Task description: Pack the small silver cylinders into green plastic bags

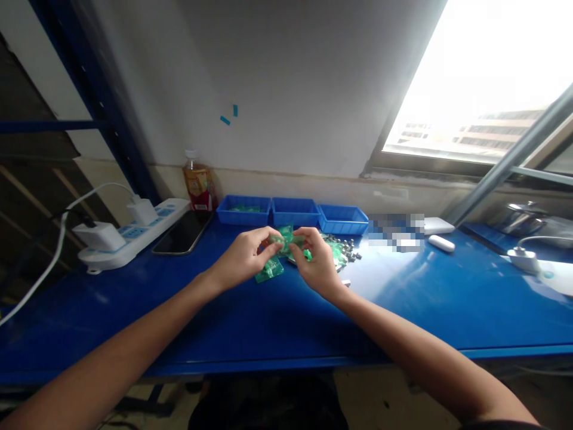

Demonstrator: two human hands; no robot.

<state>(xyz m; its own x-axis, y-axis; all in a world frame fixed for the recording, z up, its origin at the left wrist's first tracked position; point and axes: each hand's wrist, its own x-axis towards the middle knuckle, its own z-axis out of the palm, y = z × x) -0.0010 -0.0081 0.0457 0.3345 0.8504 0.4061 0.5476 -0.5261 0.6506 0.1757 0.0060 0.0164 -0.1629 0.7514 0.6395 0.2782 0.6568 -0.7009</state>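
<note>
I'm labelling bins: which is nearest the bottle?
The leftmost bin, with green pieces inside; the middle bin and rightmost bin stand farther from the bottle.

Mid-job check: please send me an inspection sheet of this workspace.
Surface: blue tabletop, with glare toward the right.
Job's things: a green piece between the hands; a green packet below; small metal parts heaped beside the right hand; three blue bins behind, the left one holding green pieces.
Clutter: dark-screened phone, bottle, power strip; a pixelated patch at right, contents unreadable.
Hands: left hand and right both pinch the green piece.
Cables: white cable from a plug on the strip, running off left; another white cable at right.
Surroundings: pale wall, bright window at right.
</note>
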